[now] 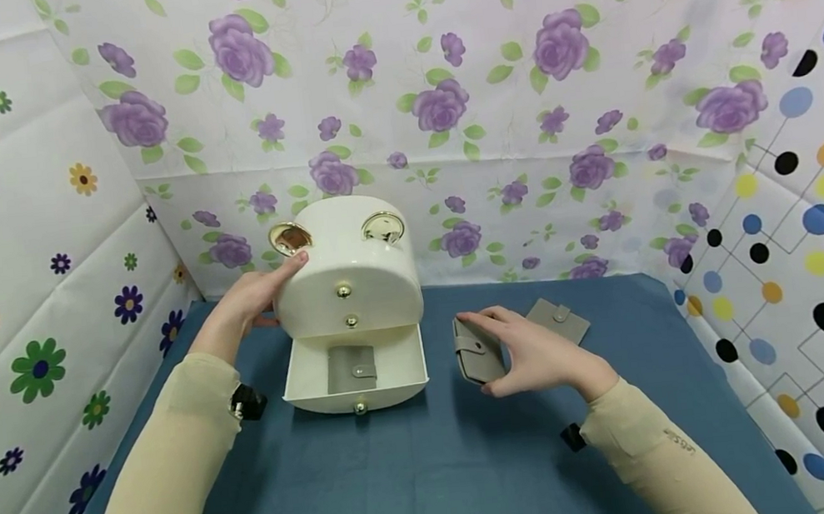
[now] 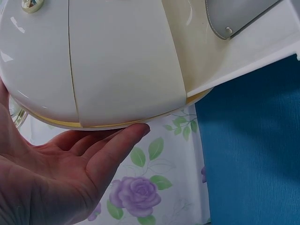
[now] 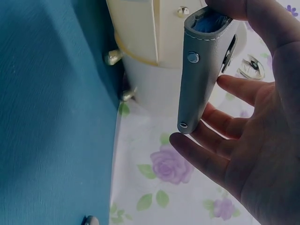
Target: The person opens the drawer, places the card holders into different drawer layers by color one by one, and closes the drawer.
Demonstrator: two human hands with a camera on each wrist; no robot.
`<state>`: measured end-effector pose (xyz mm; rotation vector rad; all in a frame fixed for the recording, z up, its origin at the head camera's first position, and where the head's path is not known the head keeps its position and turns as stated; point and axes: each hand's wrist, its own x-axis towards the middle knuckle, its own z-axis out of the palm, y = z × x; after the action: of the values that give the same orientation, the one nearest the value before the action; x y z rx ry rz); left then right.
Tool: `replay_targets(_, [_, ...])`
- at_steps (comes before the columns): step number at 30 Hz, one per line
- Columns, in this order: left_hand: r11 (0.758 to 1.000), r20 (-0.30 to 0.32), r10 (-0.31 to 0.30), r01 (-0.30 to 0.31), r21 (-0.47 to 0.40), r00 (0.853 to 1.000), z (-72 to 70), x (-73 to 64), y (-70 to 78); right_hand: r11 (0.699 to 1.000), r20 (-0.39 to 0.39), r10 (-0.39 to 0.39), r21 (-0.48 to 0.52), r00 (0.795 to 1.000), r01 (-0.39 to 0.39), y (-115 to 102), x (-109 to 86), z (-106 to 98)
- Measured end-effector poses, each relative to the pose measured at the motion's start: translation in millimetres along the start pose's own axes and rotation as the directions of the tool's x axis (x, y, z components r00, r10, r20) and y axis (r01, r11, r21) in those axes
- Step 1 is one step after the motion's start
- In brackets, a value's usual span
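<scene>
A white cabinet (image 1: 344, 297) with gold ear-shaped pieces and gold knobs stands on the table, its bottom drawer (image 1: 401, 367) pulled out. In that drawer lies a grey snap-strap wallet (image 1: 344, 369). My left hand (image 1: 253, 294) rests against the cabinet's left side; the left wrist view shows the fingers (image 2: 117, 150) along its edge. Over the table to the right of the drawer, my right hand (image 1: 535, 349) pinches a second grey wallet (image 1: 476, 351) between thumb and fingers. It is held tilted, and its stitched, riveted edge shows in the right wrist view.
Behind my right hand another grey wallet (image 1: 558, 321) lies on the blue tablecloth (image 1: 420, 474). A flowered cloth wall (image 1: 449, 178) rises close behind the cabinet, with patterned sheets at both sides.
</scene>
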<state>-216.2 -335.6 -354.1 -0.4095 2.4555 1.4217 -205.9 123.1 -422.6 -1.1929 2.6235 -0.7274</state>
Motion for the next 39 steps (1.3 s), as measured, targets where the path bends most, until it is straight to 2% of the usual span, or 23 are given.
replay_targets(13, [1.000, -0.005, 0.004, -0.004, -0.010, 1.000, 0.5, -0.1, -0.5, 1.000, 0.012, -0.013, 0.008, 1.000, 0.013, -9.8, 6.4, 2.0])
replay_targets(39, [1.000, -0.006, 0.015, -0.015, 0.000, 1.000, -0.5, -0.9, -2.3, 0.993, 0.081, -0.112, -0.030, 0.990, 0.114, -44.7, 42.4, 24.5])
